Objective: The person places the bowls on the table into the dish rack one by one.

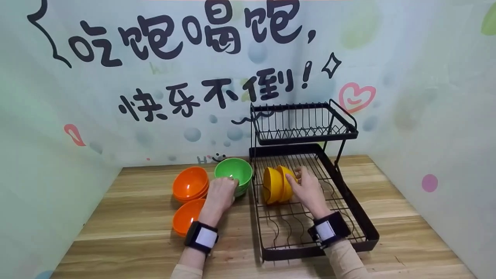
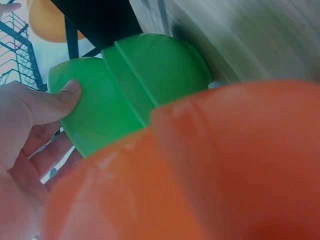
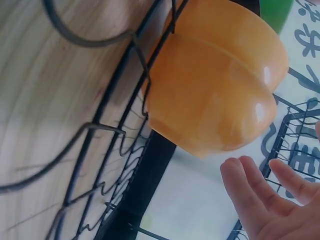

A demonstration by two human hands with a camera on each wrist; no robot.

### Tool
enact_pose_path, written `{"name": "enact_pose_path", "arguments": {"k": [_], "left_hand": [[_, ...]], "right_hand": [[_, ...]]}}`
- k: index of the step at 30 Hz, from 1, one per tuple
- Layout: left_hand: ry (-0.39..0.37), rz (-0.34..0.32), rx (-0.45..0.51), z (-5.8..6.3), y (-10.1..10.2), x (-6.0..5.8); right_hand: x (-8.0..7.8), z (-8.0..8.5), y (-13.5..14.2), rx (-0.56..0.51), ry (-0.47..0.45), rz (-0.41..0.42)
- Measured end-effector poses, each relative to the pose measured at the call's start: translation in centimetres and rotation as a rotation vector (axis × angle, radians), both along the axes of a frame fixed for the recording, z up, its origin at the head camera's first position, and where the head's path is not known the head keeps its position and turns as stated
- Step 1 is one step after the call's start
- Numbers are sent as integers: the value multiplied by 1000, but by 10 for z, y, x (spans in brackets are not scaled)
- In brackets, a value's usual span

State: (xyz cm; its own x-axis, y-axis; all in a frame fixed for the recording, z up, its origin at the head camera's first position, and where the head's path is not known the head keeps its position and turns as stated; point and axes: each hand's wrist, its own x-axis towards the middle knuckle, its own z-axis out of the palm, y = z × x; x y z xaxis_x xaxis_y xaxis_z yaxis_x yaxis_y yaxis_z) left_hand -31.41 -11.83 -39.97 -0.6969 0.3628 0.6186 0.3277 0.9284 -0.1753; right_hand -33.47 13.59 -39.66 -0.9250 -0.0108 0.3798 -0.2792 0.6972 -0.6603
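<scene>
My left hand [image 1: 222, 192] pinches the rim of the top green bowl [image 1: 236, 166], which sits on a stack left of the black dish rack [image 1: 366, 234]. In the left wrist view the thumb presses the outside of that green bowl [image 2: 92, 105], and the fingers go behind its rim. Two yellow bowls [image 1: 272, 186] stand on edge, nested side by side, on the rack's lower tier. Just right of them is my right hand [image 1: 309, 192], fingers loosely spread. A gap shows between its fingertips and the yellow bowls [image 3: 210, 95] in the right wrist view.
A stack of orange bowls [image 1: 190, 184] stands left of the green ones, with more orange [image 1: 185, 221] nearer the front, partly behind the left forearm. The rack's upper tier [image 1: 308, 139] overhangs the back. Wooden tabletop [image 1: 128, 224] meets printed walls on three sides.
</scene>
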Motion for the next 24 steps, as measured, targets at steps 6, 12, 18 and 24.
{"name": "enact_pose_path", "arguments": {"k": [6, 12, 18, 24], "left_hand": [[63, -63, -4, 2, 7, 9], [118, -123, -13, 4, 17, 19], [172, -166, -11, 3, 27, 25], [200, -206, -20, 5, 37, 31]], "right_hand": [[4, 6, -3, -35, 9, 26], [9, 13, -6, -93, 11, 61], [12, 17, -7, -228, -126, 156], [12, 17, -11, -361, -239, 255]]}}
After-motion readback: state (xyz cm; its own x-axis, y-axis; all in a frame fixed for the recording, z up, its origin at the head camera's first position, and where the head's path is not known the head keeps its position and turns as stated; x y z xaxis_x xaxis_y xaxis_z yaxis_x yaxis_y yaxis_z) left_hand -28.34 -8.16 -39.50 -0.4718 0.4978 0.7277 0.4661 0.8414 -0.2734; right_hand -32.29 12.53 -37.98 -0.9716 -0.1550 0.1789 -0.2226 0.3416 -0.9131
